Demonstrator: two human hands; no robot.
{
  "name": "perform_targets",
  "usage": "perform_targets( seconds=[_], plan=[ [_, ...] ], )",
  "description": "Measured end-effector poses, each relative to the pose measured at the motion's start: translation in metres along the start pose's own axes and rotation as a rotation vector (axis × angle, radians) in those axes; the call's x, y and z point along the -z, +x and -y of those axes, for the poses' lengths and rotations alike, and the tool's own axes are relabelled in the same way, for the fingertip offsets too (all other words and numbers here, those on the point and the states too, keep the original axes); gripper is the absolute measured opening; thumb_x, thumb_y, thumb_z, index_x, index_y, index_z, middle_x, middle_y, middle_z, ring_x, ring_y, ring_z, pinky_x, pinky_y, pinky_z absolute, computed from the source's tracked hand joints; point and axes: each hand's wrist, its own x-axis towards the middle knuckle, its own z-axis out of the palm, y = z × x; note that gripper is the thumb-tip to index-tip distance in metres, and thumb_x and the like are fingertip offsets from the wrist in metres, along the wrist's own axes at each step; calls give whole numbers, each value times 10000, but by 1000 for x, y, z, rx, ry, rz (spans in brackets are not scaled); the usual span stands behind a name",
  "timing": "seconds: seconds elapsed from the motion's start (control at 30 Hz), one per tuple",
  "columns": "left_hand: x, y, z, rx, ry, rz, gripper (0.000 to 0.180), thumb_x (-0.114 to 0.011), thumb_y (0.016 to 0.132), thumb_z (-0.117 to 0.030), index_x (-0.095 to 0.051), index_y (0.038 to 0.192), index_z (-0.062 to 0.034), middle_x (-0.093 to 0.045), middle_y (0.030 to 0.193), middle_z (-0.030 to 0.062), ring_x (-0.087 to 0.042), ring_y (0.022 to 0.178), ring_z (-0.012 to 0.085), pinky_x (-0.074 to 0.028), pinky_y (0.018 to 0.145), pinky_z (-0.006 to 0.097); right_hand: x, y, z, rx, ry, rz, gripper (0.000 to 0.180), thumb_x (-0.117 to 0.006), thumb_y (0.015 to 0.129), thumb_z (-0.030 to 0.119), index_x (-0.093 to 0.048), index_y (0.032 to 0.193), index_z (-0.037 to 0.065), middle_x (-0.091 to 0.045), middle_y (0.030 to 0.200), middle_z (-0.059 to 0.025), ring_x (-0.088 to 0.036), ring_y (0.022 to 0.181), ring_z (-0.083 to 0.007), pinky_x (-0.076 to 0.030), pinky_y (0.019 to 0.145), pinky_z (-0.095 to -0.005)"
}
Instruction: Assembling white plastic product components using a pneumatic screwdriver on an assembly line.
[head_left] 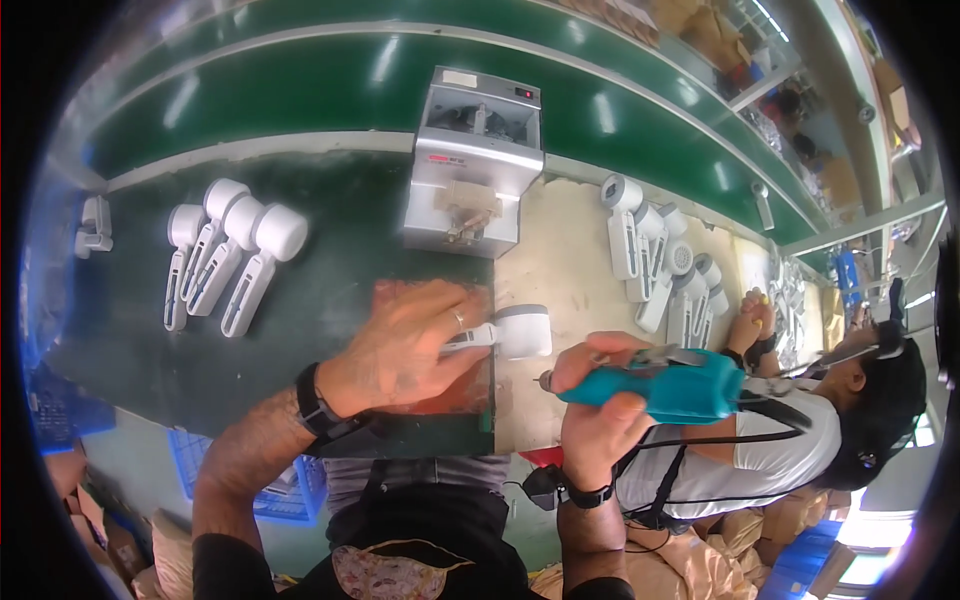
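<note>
My left hand (pixel 410 345) is closed on the handle of a white handheld device (pixel 525 332) with a thick round head. The device lies flat, its head pointing right with a grey edge at the top. A reddish mat (pixel 440 398) shows beneath my left hand. In my right hand (pixel 600 425), the fingers wrap round a teal electric screwdriver (pixel 670 388). It is held nearly level, its thin tip pointing left, just right of and below the device's head. My fingers hide most of the device's handle.
A silver screw feeder (pixel 462 215) stands behind my hands. Several white devices (pixel 240 225) lie at the left, and more devices (pixel 640 225) lie at the right. A co-worker (pixel 780 440) sits close on my right. A blue basket (pixel 290 495) is below the table's near edge.
</note>
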Motion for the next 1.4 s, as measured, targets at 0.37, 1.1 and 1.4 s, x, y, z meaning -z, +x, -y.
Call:
perform_targets(
  seconds=[0.37, 1.1, 1.4],
  plan=[
    [0, -6, 18, -72, -29, -21, 391, -799, 790, -287, -671, 1107, -96, -631, 1053, 61, -590, 977, 278, -478, 891, 407, -71, 95, -11, 165, 39, 90, 596, -510, 1005, 560, -528, 1144, -19, -557, 698, -76, -529, 615, -174, -439, 576, -318],
    [-2, -7, 21, -41, -27, -85, 451, -826, 752, -273, -654, 1133, -101, -653, 1093, 54, -588, 971, 268, -493, 850, 410, -63, 75, -20, 44, 65, 199, 671, -567, 951, 618, -497, 1101, -32, -543, 673, -90, -526, 586, -186, -429, 534, -323],
    [-3, -8, 25, -78, -58, -51, 521, -780, 785, -264, -580, 1231, -82, -586, 1057, 84, -535, 990, 287, -457, 837, 413, -52, 66, -25, 34, 6, 226, 714, -560, 935, 651, -483, 1111, -37, -528, 671, -93, -518, 568, -194, -437, 534, -334]
  ],
)
